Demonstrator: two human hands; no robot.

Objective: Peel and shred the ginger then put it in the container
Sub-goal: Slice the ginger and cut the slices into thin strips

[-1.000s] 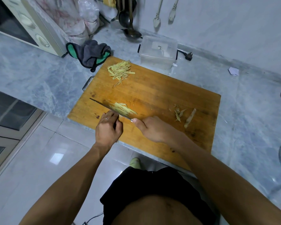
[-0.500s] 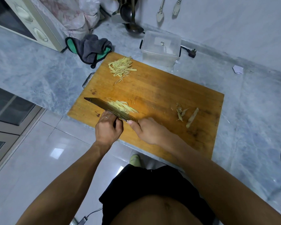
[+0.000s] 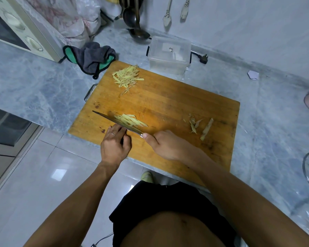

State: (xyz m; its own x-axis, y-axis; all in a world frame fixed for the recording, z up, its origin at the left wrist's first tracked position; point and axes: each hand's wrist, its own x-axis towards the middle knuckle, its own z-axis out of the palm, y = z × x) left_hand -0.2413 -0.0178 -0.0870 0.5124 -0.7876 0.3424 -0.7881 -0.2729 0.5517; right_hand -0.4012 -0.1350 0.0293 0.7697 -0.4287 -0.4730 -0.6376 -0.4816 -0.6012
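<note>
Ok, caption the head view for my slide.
Right hand slices ginger with a knife on the cutting board; left hand steadies it.

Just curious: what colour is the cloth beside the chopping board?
Dark grey cloth with green edging, seen in the head view.

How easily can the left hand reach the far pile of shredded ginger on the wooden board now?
Probably yes: the left hand rests by the knife blade, and only bare wooden cutting board lies between it and the far pile of shredded ginger.

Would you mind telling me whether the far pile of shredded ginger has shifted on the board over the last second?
No. The far pile keeps its place near the cutting board's far-left corner, beside the cloth.
</note>
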